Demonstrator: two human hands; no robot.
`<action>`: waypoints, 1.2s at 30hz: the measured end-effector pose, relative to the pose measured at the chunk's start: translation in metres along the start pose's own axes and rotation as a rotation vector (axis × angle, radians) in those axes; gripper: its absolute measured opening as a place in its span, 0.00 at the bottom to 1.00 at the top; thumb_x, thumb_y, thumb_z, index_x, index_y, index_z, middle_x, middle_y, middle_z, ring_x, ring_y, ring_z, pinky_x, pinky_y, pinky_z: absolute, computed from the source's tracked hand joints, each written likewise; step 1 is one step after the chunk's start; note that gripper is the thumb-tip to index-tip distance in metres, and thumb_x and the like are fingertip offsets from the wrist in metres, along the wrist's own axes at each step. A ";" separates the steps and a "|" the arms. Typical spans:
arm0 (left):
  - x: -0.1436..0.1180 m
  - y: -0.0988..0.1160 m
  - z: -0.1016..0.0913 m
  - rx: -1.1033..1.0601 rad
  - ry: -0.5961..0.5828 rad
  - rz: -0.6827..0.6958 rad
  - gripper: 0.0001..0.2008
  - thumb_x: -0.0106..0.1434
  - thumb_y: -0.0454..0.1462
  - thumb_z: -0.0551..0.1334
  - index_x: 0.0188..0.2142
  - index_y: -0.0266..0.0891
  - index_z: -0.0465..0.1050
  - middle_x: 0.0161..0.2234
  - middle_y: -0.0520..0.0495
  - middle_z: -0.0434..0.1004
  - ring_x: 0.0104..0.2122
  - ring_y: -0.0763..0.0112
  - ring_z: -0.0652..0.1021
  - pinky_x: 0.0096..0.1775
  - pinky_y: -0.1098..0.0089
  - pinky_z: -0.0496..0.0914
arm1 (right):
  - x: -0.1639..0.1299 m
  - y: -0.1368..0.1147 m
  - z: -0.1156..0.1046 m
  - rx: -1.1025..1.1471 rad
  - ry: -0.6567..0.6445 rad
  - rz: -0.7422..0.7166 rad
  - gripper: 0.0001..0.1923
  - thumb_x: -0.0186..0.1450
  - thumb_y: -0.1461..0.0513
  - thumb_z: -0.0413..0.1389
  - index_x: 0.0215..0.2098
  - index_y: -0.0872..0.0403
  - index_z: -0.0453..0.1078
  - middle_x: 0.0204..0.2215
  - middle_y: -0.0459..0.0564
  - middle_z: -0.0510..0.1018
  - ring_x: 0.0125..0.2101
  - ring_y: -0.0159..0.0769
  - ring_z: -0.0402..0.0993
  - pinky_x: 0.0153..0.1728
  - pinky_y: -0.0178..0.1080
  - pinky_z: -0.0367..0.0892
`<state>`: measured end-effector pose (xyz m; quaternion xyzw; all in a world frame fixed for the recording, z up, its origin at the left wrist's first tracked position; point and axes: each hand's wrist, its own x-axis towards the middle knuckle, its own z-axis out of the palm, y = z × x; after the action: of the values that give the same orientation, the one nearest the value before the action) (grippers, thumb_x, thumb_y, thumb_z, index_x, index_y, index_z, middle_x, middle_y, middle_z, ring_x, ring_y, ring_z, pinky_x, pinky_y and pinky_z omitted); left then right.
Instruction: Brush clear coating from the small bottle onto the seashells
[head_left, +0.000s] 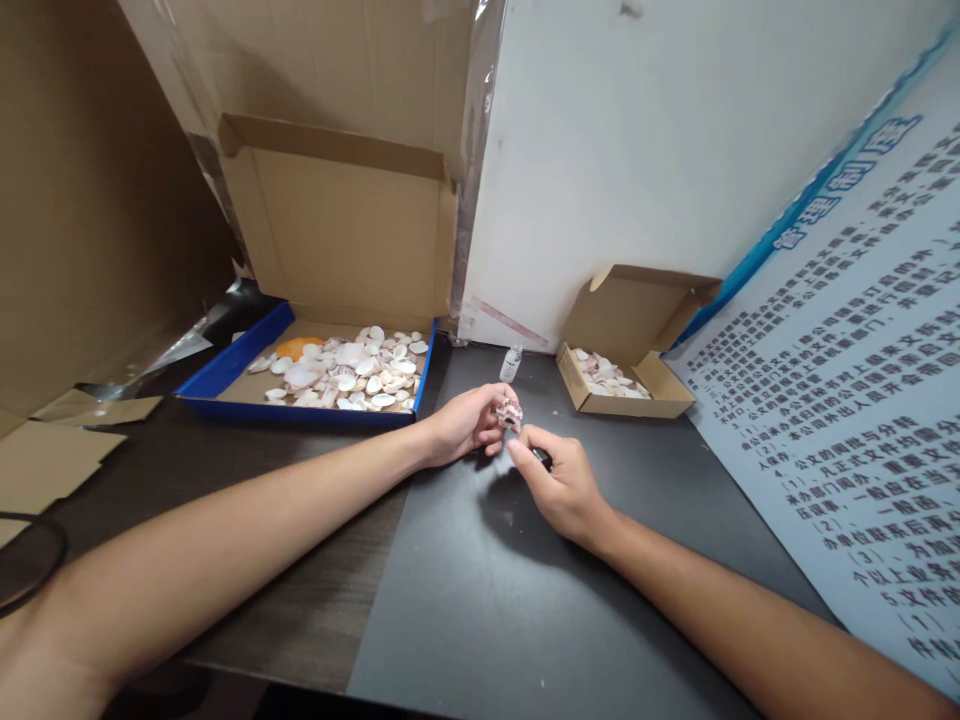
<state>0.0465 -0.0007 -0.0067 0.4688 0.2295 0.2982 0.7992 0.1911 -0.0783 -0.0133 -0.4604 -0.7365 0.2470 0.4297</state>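
Near the middle of the frame, both hands meet above the dark tabletop (480, 600). The left hand (466, 425) pinches a small pink-and-white shell piece (510, 412) between thumb and fingertips; it is too small to tell its long axis or which way it points. The right hand (559, 485) is curled just below and right of it, fingertips touching the shell piece, and closed around a small dark object (541, 459) that shows only in part.

Just above the hands stands a small clear bottle (511, 362), upright, near the white wall (637, 150). To the upper left, an open blue-edged cardboard box (232, 365) holds a heap of white and pinkish shells (352, 370) and one orange piece (298, 347); its lid stands up behind. To the upper right, a smaller open cardboard box (637, 400) holds a few shells. A printed poster (862, 400) leans at the right edge. Loose cardboard sheets (52, 450) lie at the left.
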 end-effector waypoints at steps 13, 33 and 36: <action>-0.001 0.000 0.002 0.022 0.032 0.013 0.05 0.62 0.33 0.51 0.30 0.38 0.62 0.22 0.54 0.64 0.14 0.81 0.57 0.18 0.78 0.60 | 0.000 0.006 0.000 0.170 0.086 0.084 0.10 0.68 0.56 0.50 0.30 0.51 0.58 0.20 0.39 0.59 0.20 0.29 0.54 0.24 0.32 0.54; 0.003 -0.005 0.005 0.116 0.237 0.136 0.07 0.67 0.35 0.55 0.30 0.40 0.59 0.19 0.60 0.57 0.13 0.84 0.54 0.15 0.81 0.55 | 0.000 0.003 -0.001 0.014 -0.004 0.055 0.09 0.67 0.58 0.50 0.30 0.51 0.58 0.20 0.39 0.58 0.21 0.29 0.54 0.24 0.32 0.53; 0.002 -0.005 0.005 0.127 0.238 0.148 0.07 0.66 0.35 0.56 0.30 0.40 0.59 0.21 0.59 0.61 0.13 0.85 0.55 0.15 0.82 0.55 | 0.000 0.002 -0.001 0.030 -0.129 0.014 0.09 0.66 0.60 0.51 0.28 0.52 0.59 0.21 0.40 0.62 0.22 0.29 0.56 0.26 0.33 0.54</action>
<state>0.0527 -0.0043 -0.0094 0.4955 0.3058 0.3948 0.7107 0.1934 -0.0768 -0.0143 -0.4420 -0.7556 0.2901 0.3867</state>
